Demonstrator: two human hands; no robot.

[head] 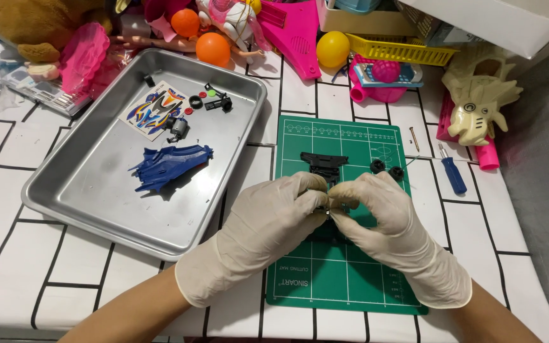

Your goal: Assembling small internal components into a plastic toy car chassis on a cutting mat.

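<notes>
Hands at work on black toy car frame

Gloved hands meet over the green cutting mat [344, 273] on the desk [7, 209]. Left hand [268, 222] and right hand [376, 213] both close their grip on a black plastic frame [323, 162], fingertips pinched together at its near end; the far end shows beyond the fingers, just above the mat. What sits between the fingertips is hidden. Two small black wheels [387, 169] lie just beside the right hand. A blue-handled screwdriver [452, 171] rests near the mat's right edge. The metal tray [84, 203] to the left holds a blue car shell [173, 165], a sticker sheet [154, 111] and small parts. Judgement: good practice is steadying the frame low over the mat, so that a dropped part stays there.
</notes>
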